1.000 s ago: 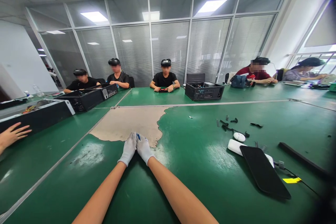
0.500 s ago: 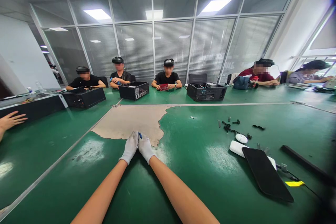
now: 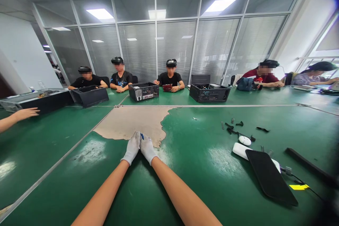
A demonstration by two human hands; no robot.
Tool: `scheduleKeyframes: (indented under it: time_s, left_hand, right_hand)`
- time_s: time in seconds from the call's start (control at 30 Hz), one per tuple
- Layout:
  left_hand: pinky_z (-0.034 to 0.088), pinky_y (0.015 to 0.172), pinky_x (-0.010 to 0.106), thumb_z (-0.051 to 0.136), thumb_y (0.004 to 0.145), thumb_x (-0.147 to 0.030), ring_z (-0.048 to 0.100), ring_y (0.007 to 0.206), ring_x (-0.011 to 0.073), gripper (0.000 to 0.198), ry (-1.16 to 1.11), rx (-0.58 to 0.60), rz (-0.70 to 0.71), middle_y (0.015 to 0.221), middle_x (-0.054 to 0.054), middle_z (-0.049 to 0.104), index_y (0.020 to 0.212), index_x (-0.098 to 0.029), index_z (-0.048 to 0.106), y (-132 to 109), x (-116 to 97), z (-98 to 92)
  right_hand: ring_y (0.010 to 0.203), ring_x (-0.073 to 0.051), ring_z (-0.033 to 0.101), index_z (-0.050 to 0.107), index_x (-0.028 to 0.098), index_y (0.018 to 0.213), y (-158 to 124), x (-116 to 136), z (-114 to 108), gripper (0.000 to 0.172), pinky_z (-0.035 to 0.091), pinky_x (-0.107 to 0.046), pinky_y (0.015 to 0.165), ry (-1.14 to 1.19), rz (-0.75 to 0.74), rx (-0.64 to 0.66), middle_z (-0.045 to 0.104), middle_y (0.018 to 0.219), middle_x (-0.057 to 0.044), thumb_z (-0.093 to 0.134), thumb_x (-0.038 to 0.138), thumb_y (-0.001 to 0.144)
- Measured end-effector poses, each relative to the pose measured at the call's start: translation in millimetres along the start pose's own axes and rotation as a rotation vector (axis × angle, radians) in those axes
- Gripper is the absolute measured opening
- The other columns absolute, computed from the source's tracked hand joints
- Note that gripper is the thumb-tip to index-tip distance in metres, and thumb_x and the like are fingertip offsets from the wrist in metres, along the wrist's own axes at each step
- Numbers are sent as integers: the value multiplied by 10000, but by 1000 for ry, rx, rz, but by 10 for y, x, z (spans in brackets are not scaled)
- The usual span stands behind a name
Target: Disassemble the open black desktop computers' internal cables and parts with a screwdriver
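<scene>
My left hand (image 3: 132,147) and my right hand (image 3: 147,148), both in white gloves, rest side by side on the green table (image 3: 190,169), close together at the fingertips. Under their tips lies the near edge of a bare beige patch (image 3: 132,122) of the tabletop. A small blue thing (image 3: 142,136) shows at the fingers of my right hand, too small to tell its kind. The fingers of my left hand are pressed together, and whatever they might hold is hidden.
To my right lie a black phone-like slab (image 3: 270,176), a white power strip (image 3: 239,151), a white oval thing (image 3: 244,140), black cable pieces (image 3: 231,130) and a dark bar (image 3: 308,166). Computer cases (image 3: 209,93) stand across the table. A co-worker's hand (image 3: 26,113) reaches in at left.
My hands stay put. Across the table, the case left of centre has shifted right and turned. The cases at far left have moved, and the co-worker's hand there reaches further right.
</scene>
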State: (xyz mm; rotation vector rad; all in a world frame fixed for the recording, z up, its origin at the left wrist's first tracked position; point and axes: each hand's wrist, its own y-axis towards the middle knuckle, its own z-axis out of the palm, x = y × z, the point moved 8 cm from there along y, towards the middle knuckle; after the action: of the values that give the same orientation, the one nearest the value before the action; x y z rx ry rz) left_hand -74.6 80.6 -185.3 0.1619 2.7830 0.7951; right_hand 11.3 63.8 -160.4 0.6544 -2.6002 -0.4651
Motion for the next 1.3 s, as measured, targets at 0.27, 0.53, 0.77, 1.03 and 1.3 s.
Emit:
scheduleKeyframes:
  time_s: [0.27, 0.53, 0.77, 1.03, 1.3]
  left_hand:
    - [502, 1088, 446, 355, 909, -127, 612, 1287, 274, 430, 1, -7, 18, 1333, 191, 656, 1299, -136, 536, -2, 15, 18]
    - [499, 1094, 435, 359, 931, -149, 611, 1287, 274, 411, -32, -23, -13, 1331, 181, 657, 1297, -144, 545, -8, 48, 13]
    - [536, 1045, 427, 373, 931, -132, 632, 1255, 274, 405, 10, -28, 23, 1336, 192, 650, 1306, -136, 527, -5, 16, 4]
    - [561, 967, 373, 437, 907, -39, 670, 1170, 261, 465, 173, 30, -23, 1432, 214, 552, 1359, -132, 495, -55, -227, -273]
    - [526, 781, 325, 352, 1062, -309, 731, 890, 245, 326, 62, 295, 28, 961, 111, 749, 1095, -183, 651, -77, -885, -576]
  right_hand:
    - [1216, -249, 602, 531, 175, 1446, -9, 20, -2, 511, 520, -333, 968, -51, -17, 34, 647, 1355, -125, 411, 91, 956]
    - [1177, -252, 621, 585, 190, 1373, -25, 10, -72, 462, 519, -332, 949, 17, 18, -2, 670, 1303, -130, 418, 101, 951]
    - [1094, -220, 660, 628, 222, 1288, -13, -15, -129, 382, 514, -295, 910, 181, 76, -28, 708, 1207, -112, 412, 148, 982]
    - [1063, -218, 633, 640, 231, 1243, 54, -100, -315, 340, 486, -292, 894, 61, 54, -6, 680, 1232, -99, 429, 162, 987]
    - [1264, -295, 485, 596, 163, 1291, 1099, -372, -1194, 378, 357, -417, 1065, -124, 68, -244, 578, 1360, -171, 389, 337, 1027]
